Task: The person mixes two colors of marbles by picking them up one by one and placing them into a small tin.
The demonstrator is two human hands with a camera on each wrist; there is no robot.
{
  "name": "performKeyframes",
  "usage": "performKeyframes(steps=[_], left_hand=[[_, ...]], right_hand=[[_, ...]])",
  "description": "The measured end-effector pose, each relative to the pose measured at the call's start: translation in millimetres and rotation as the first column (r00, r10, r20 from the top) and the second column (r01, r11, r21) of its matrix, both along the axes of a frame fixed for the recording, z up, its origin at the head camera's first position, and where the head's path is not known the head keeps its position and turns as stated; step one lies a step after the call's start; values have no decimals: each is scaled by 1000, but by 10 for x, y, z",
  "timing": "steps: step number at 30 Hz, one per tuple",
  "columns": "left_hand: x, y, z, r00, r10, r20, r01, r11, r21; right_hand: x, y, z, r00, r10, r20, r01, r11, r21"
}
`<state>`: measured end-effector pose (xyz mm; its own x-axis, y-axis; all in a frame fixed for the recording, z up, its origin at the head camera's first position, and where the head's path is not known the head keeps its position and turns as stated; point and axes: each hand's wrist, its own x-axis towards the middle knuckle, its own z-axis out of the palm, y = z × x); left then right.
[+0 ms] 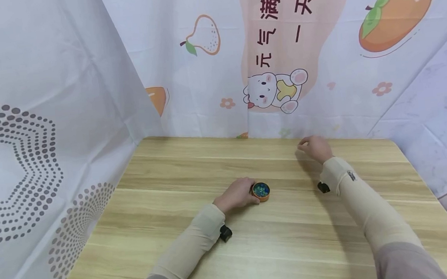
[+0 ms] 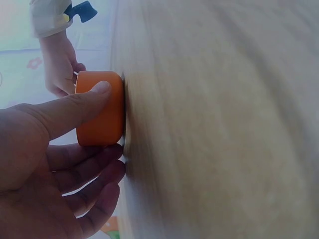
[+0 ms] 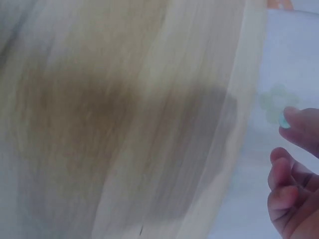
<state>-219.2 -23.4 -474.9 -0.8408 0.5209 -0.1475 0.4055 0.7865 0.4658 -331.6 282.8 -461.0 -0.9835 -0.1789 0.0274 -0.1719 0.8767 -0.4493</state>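
A small round orange container stands on the wooden table, holding several small blue and green pieces. My left hand grips its side; in the left wrist view the thumb lies along the orange wall and the fingers reach beneath. Farther back and to the right, my right hand is held above the table near its far edge. In the right wrist view, thumb and forefinger pinch a tiny pale turquoise piece, while the other fingers are curled. Its exact kind is too small to tell.
The light wooden table ends at a white curtain printed with fruit and a cartoon bear. Another dotted curtain hangs along the left side. Each wrist carries a small black camera.
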Motion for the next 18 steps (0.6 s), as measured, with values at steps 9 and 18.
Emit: performKeyframes(steps=[9, 18], left_hand=[[-14, 0, -36, 1000, 0, -3, 0, 1000, 17], [-24, 4, -20, 1000, -11, -5, 11, 1000, 11]], right_hand=[[97, -84, 32, 999, 26, -24, -28, 999, -47], [162, -159, 18, 996, 61, -63, -67, 992, -104]])
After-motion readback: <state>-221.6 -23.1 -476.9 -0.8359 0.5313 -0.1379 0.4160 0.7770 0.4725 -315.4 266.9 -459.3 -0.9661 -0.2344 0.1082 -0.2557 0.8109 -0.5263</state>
